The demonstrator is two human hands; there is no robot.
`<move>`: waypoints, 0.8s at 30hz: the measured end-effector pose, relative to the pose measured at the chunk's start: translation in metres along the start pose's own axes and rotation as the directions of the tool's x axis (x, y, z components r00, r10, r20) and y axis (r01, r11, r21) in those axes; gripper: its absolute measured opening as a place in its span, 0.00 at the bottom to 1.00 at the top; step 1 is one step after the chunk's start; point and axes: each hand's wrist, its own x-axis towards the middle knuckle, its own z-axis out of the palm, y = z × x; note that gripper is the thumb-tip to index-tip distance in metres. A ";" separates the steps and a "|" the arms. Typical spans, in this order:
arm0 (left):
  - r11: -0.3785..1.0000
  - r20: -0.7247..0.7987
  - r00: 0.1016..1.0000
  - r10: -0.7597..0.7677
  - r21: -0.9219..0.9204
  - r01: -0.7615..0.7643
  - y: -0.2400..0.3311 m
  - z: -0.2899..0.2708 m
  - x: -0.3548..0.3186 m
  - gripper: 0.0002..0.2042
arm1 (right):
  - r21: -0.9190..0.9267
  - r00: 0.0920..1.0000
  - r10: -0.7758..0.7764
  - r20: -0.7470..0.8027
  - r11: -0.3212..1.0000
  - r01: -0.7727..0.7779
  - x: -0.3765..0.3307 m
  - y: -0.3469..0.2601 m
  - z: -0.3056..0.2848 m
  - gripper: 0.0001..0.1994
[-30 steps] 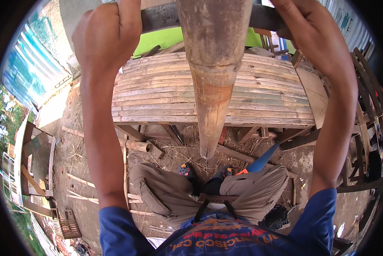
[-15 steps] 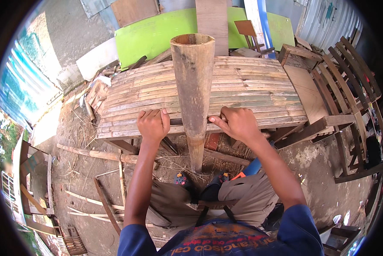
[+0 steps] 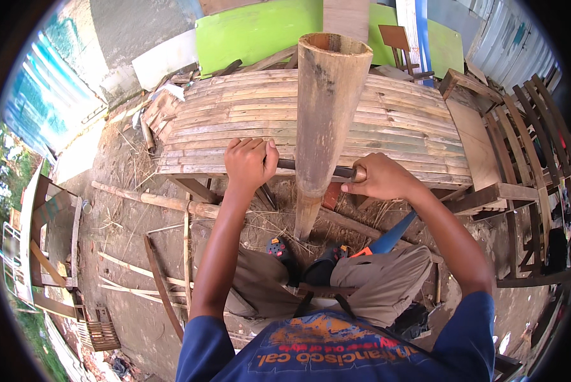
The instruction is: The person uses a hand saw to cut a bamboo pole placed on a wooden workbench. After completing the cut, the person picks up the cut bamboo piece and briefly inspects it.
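An upright bamboo pole [image 3: 329, 118], hollow at its top, stands in front of me and leans slightly right. Across its far side runs a dark narrow blade-like bar [image 3: 344, 171]; the pole hides its middle. My left hand [image 3: 250, 162] is closed in a fist around the bar's left end. At the other end, my right hand [image 3: 387, 178] grips its light-brown wooden handle [image 3: 360, 174], thumb below. The pole's lower end is on the ground just ahead of my feet. Which edge of the bar is sharp cannot be seen.
A bamboo-slat bench [image 3: 234, 114] stands behind the pole. A blue tool with an orange part, apparently a handsaw [image 3: 392, 235], is by my right leg. Bamboo lengths [image 3: 152, 198] and strips lie on the dirt at left. Wooden chair frames [image 3: 527, 127] crowd the right.
The pole tilts more to the right, and the whole view has shifted. My right hand has turned, so the bar's wooden end now shows. Both hands still hold the bar.
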 end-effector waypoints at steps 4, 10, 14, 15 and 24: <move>0.996 0.017 0.996 -0.085 -0.011 0.085 0.002 -0.008 -0.001 0.08 | 0.134 0.997 0.070 0.018 0.988 -0.072 -0.008 -0.010 0.001 0.27; 0.809 -0.159 0.836 -0.525 -0.400 0.431 0.061 -0.056 -0.032 0.06 | 0.635 0.980 -0.003 0.201 0.762 -0.128 -0.026 -0.047 0.021 0.24; 0.332 0.159 0.600 -0.784 -0.710 0.621 0.125 -0.095 -0.058 0.13 | 0.870 0.996 -0.072 0.049 0.494 -0.007 -0.022 -0.078 0.069 0.28; 0.269 0.226 0.568 -0.792 -0.706 0.656 0.135 -0.102 -0.062 0.15 | 0.863 0.996 -0.058 -0.065 0.498 0.085 -0.024 -0.090 0.080 0.26; -0.155 0.564 0.266 -0.782 -0.589 0.793 0.151 -0.140 -0.069 0.26 | 0.777 0.879 0.010 -0.476 0.472 0.416 -0.029 -0.119 0.160 0.15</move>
